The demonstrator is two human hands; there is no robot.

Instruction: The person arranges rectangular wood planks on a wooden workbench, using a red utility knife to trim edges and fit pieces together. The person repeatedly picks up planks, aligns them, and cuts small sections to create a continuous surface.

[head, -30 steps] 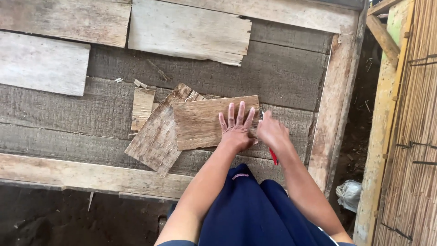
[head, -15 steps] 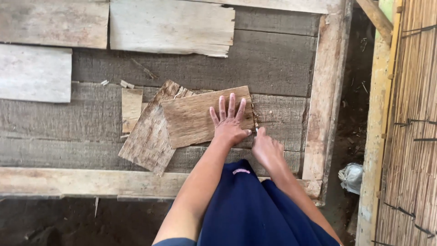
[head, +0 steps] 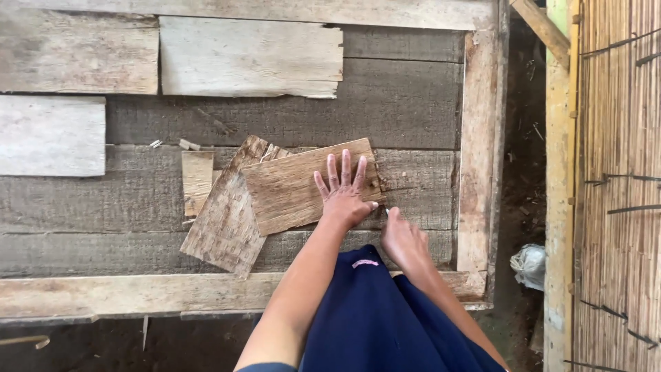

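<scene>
My left hand (head: 342, 191) lay flat, fingers spread, pressing the right end of a thin wooden board (head: 296, 186) that rested on the plank platform (head: 406, 103), overlapping a second weathered board (head: 224, 217). My right hand (head: 403, 238) sat just beside its lower edge; I could not tell what it gripped.

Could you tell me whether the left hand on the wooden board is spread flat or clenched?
Spread flat: the left hand lies palm down on the wooden board, its fingers straight and fanned apart.

Bare planks (head: 399, 103) lie open beyond the left hand (head: 342, 196). A raised rail (head: 477, 151) blocks the right hand's (head: 404, 238) outer side.
</scene>
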